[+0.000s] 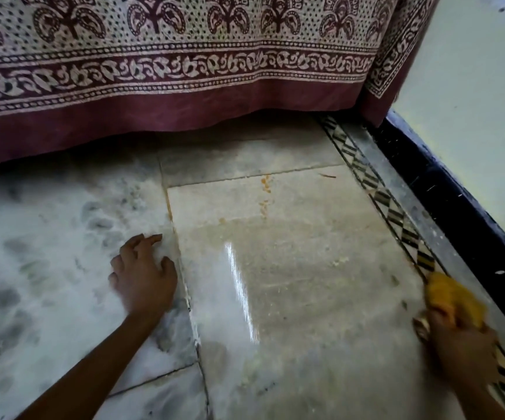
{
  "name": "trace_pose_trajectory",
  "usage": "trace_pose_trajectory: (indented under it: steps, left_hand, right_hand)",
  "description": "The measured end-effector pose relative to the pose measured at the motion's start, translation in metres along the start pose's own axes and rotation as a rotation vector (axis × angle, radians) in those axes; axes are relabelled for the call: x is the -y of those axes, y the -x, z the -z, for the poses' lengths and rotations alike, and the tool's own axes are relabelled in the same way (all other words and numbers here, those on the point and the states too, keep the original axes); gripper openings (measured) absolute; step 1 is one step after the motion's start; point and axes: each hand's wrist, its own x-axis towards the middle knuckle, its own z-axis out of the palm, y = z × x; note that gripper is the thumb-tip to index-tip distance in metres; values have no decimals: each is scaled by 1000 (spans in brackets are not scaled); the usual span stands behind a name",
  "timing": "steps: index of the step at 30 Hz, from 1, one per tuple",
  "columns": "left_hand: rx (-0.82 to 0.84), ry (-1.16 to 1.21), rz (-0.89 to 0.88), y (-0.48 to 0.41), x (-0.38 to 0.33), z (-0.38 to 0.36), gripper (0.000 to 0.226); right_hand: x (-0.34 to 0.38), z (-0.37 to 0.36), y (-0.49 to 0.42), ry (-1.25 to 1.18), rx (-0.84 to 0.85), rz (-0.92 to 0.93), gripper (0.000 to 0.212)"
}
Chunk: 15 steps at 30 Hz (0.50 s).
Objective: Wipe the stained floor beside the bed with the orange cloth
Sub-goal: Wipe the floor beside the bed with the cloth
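Orange stains (265,189) dot the beige floor tile (290,262) just in front of the bed's hanging sheet (166,71). More orange runs along the tile joint to the left. My right hand (460,347) is at the lower right, closed around the bunched orange cloth (454,298), which presses on the floor over the striped border strip. It is blurred. My left hand (143,277) rests on the white marble tile, fingers spread, holding nothing. The tile's near part looks wet and shiny.
A dark skirting (457,201) and pale wall (472,86) run along the right. A black-and-cream patterned floor strip (393,204) lies beside the skirting. Under the maroon-bordered sheet the bed's underside is dark.
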Motion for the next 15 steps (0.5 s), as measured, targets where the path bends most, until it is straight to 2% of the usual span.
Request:
trace_pose_trajectory:
  steps: [2,5,9,11,13,14,15]
  left_hand:
    - [3,-2,9,0,1,-1,39]
    - [9,-19,0,-4,0,-2,37]
    - [8,-32,-52,-15,-2,-4,37]
    - [-25,7,-99,-18,-1,-6,42]
    - [-71,103,-95,-17,3,-4,52]
    - [-81,152,-91,-16,5,-3,55]
    - [-87,189,-98,-16,6,-3,56]
  right_hand:
    - [7,-9,-22,12,27,-2,64]
    - [98,-26,-20,-30,44,136,52]
    - [250,-45,75,-90,160,607,33]
    - [292,-56,145,-180,214,828,37]
    - [313,-62,195,-188,167,1069,48]
    - [318,-62,207,-155,193,1177,51]
    - [322,-65,203,-103,299,1245,54]
